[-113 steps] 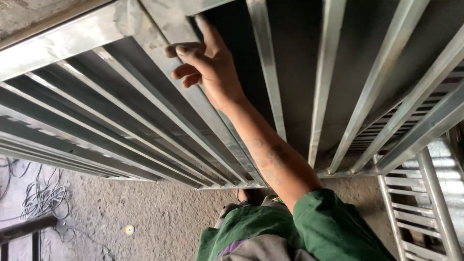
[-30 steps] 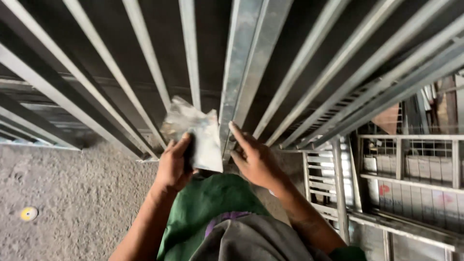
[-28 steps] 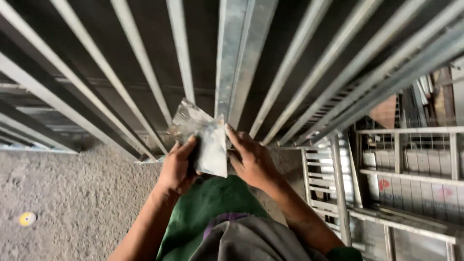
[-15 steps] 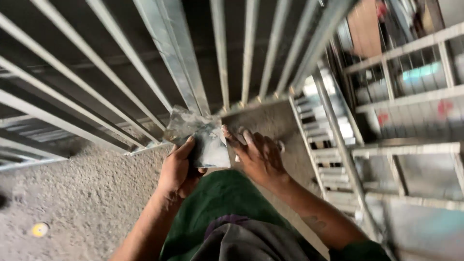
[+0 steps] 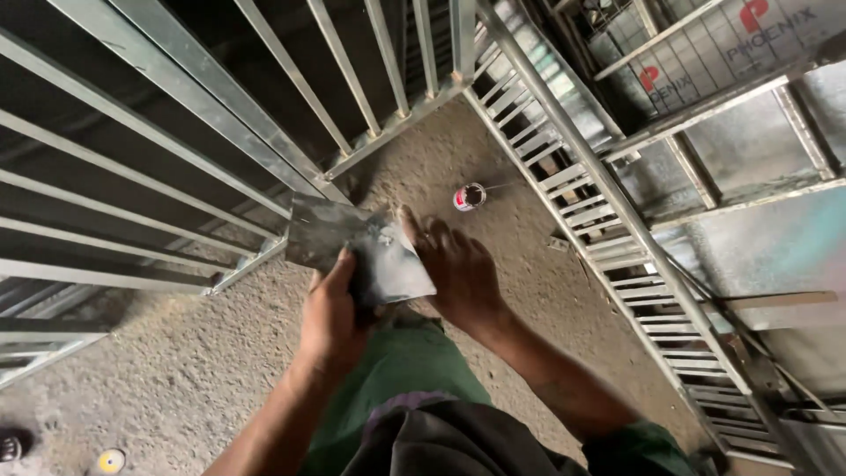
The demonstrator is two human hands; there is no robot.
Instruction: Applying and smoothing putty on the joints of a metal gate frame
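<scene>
Left hand (image 5: 333, 313): clamped on the near edge of the sheet.
Sheet (image 5: 361, 251): grey, crumpled sandpaper-like piece, held between both hands above the concrete floor (image 5: 176, 370).
Right hand (image 5: 458, 273): fingers spread flat against the sheet's right side.
Change: hands and sheet have dropped away from the metal gate (image 5: 176, 132); sanding contact appears paused.
Can (image 5: 470, 196): on the floor, beyond the hands.

Open concrete floor (image 5: 176, 370) is seen to the left of the hands, with room to pass there. Ahead and to the left, the way is barred by a grey metal gate (image 5: 220, 115), though narrow gaps are left between its bars. On the right, passage is closed off by a leaning ladder-like metal frame (image 5: 608, 238). Between the two, a small patch of floor is occupied by an open can (image 5: 470, 196). A small round lid (image 5: 111, 460) lies at the lower left.
</scene>
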